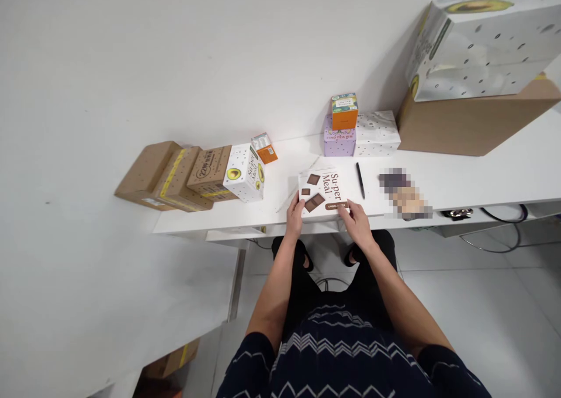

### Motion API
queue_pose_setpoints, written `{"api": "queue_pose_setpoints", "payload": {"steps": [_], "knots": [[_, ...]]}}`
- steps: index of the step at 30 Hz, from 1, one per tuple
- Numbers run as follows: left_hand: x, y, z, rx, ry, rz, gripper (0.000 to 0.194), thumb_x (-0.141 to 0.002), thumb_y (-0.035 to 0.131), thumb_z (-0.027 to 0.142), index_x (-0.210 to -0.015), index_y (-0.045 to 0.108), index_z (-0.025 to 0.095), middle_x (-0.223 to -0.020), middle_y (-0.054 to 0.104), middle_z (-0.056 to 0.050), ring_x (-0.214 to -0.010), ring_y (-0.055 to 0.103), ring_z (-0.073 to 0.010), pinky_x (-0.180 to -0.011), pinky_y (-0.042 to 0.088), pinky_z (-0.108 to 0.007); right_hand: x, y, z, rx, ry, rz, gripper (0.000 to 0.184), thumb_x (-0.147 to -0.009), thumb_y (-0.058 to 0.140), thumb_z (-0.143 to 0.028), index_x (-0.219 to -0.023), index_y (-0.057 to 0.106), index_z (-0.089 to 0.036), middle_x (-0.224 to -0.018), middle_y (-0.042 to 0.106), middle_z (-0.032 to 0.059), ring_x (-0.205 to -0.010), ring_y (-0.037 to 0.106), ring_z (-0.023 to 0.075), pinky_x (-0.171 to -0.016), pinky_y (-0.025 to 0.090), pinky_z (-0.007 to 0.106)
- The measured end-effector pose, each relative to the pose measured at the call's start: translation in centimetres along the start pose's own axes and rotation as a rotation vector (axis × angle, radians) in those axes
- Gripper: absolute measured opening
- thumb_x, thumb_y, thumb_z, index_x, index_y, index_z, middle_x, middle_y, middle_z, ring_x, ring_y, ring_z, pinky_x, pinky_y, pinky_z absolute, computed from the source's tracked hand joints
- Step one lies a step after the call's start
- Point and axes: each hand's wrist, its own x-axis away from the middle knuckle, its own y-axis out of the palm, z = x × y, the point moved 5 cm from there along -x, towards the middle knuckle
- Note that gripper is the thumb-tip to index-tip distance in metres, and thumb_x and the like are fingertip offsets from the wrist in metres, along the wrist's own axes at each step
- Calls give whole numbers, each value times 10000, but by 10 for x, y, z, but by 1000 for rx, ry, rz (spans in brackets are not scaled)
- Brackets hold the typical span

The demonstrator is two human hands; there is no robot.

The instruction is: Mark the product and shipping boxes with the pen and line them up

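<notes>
A white carton printed "Su-per Meal" (pixel 323 190) with brown chocolate squares is at the front edge of the white table, directly before me. My left hand (pixel 295 214) grips its left side, thumb on the top face. At the lower right corner my right hand (pixel 356 221) holds it, thumb on top and fingers mostly hidden beneath or behind. To the right of the carton lies a black pen (pixel 360 180). Farther right is a pixelated item (pixel 404 193) that I cannot make out.
Left on the table (pixel 289 152) stand several brown cartons (pixel 209 170), a white avocado box (pixel 245 173) and a small orange box (pixel 265 148). At the back are a lilac box (pixel 340 142) under an orange one (pixel 344 113), and a white box (pixel 377 134). Large boxes (pixel 464 123) are stacked right.
</notes>
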Motion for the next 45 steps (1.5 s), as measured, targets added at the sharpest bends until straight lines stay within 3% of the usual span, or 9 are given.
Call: {"api": "queue_pose_setpoints", "payload": {"steps": [5,9,13,20,30,36,39,42,45], "knots": [[0,0,3,48,6,-19,305,-783,674,183,-1087,687,172,-1280,607,-55,-1343,399,-252,-1147,281,-322,-3,-4,0,-77,5,-4,441,-850,497,-506,-1142,645,-212,-974,615,77,-780,556,187,-751,490,363],[-2,5,21,102,100,-83,469,-731,722,167,-1187,631,222,-1326,571,-36,-1354,380,-238,-1132,306,-299,-12,-3,-8,-214,-190,-74,467,-858,520,-430,-1285,528,-240,-1260,537,102,-1053,565,215,-876,486,384],[-6,6,29,117,199,-177,641,-657,779,145,-1256,572,247,-1349,549,-41,-1331,415,-234,-1124,316,-316,-27,1,-6,-263,-329,-86,434,-873,510,-363,-1291,490,-248,-1360,484,96,-1243,465,222,-997,418,418],[-10,-16,0,61,147,-90,542,-629,798,167,-1143,632,204,-1180,654,-76,-1217,533,-245,-1098,350,-367,-30,22,18,-357,-268,-76,438,-875,523,-417,-1269,466,-233,-1320,509,116,-1209,497,218,-1018,409,446],[-13,-10,5,-53,209,-189,598,-646,798,292,-1198,589,196,-1161,656,-84,-1143,571,-257,-1043,401,-391,-32,23,19,-287,-239,-92,577,-853,555,-427,-1371,415,-218,-1346,499,126,-1143,545,233,-975,458,421],[-17,-9,8,-212,272,-237,690,-700,730,450,-1299,514,185,-1273,596,-107,-1188,536,-277,-1029,410,-427,-38,20,16,-281,-171,-60,555,-830,557,-465,-1338,488,-251,-1290,558,90,-1060,588,230,-927,482,404],[-6,-4,20,-427,316,-198,699,-742,681,476,-1356,465,220,-1363,522,-106,-1254,476,-295,-1022,409,-439,-42,17,12,-362,-113,-71,502,-847,498,-505,-1282,527,-256,-1149,638,64,-964,624,215,-864,500,385],[18,15,45,-680,483,-178,674,-763,666,450,-1370,448,254,-1399,477,-98,-1310,406,-287,-1064,363,-437,-41,17,8,-449,-31,-104,468,-856,451,-539,-1174,567,-216,-894,678,38,-807,642,185,-753,506,327],[45,38,69,-802,625,-112,674,-763,666,419,-1374,435,252,-1326,513,-113,-1246,459,-268,-1054,379,-430,-35,20,7,-469,76,-108,470,-837,450,-563,-1082,580,-183,-754,634,16,-723,615,160,-632,475,260]]}}
